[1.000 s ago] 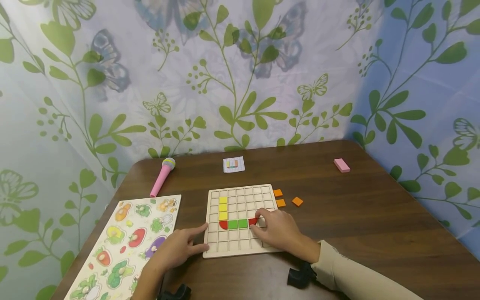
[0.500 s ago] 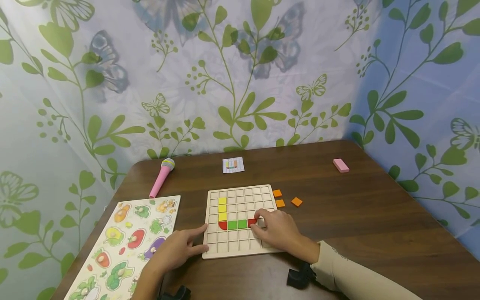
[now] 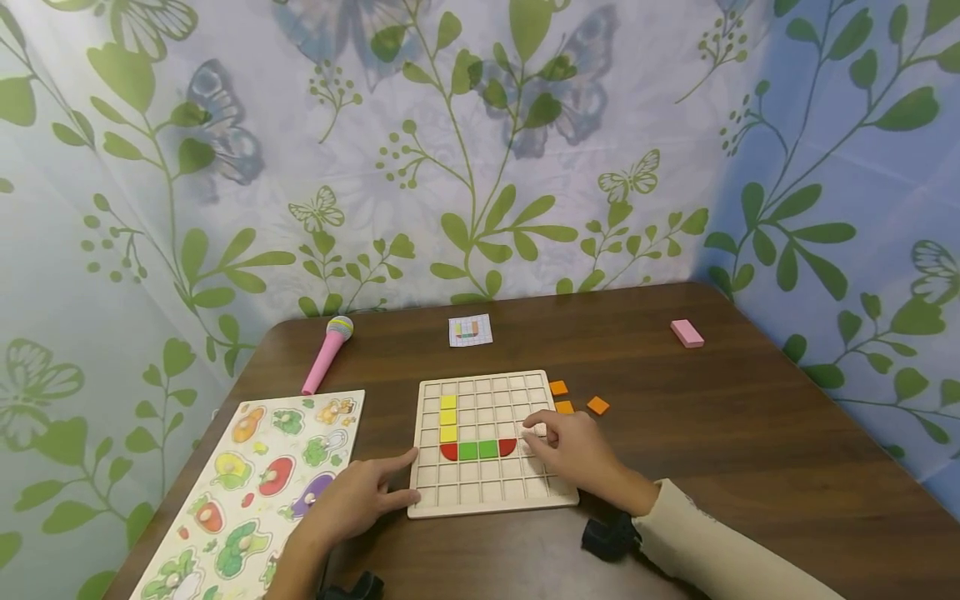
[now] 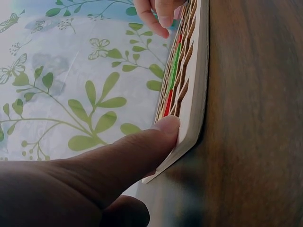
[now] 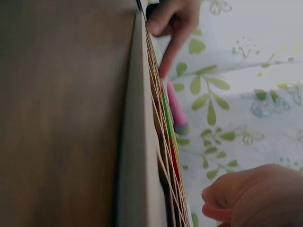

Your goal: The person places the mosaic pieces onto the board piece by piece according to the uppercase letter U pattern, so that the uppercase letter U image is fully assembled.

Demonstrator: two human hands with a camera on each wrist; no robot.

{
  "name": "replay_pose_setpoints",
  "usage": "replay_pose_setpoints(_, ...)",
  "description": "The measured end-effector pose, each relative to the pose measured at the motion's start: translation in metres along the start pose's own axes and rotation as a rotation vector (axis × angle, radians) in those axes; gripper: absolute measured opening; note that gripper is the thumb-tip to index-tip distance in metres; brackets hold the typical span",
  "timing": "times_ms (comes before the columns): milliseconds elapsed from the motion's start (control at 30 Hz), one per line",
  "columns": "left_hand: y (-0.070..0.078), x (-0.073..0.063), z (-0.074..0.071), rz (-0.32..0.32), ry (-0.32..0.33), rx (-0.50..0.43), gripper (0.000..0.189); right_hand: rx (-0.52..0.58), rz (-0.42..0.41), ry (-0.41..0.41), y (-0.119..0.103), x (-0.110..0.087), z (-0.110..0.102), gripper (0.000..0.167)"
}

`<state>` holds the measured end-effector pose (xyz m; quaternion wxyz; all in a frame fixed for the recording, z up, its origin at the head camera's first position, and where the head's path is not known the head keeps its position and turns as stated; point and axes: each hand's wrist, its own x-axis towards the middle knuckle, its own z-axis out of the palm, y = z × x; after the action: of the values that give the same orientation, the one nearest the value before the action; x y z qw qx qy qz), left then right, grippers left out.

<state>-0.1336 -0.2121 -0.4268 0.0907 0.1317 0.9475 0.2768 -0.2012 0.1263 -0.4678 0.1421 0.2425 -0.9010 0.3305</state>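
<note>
A wooden grid board (image 3: 495, 492) lies on the table in the head view. Three yellow square tiles (image 3: 448, 417) stand in a column on it. Below them a row runs from a rounded red tile (image 3: 449, 452) through two green tiles (image 3: 477, 451) to another rounded red tile (image 3: 507, 447). My left hand (image 3: 358, 498) touches the board's left edge with straight forefinger and thumb; in the left wrist view the thumb (image 4: 165, 125) rests on the rim. Over the board's right side, my right hand (image 3: 573, 450) is apart from the red tile, fingers loosely bent and holding nothing.
Orange square tiles (image 3: 597, 405) lie right of the board. Behind it is a paper card (image 3: 470, 331) with a coloured U-shaped drawing. A vegetable peg puzzle (image 3: 251, 458) and a pink toy microphone (image 3: 326, 357) lie left; a pink block (image 3: 687, 333) sits far right.
My right hand has let go of the right-hand red tile and moved a little to the right, leaving that tile in its cell. The left hand stays at the board's edge.
</note>
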Motion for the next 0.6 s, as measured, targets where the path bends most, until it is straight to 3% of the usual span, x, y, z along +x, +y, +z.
replay_pose_setpoints(200,0.001,0.000,0.000,-0.001,0.001,0.000,0.064,0.005,0.028,0.051,0.023,0.002,-0.024,0.010)
replay_pose_setpoints(433,0.002,0.000,0.000,-0.009,0.000,-0.003,0.064,-0.108,0.094,0.103,0.056,-0.007,-0.056,0.006)
replay_pose_setpoints(600,0.002,0.000,0.000,-0.010,0.004,-0.004,0.064,-0.150,0.141,0.097,0.068,-0.015,-0.067,0.010)
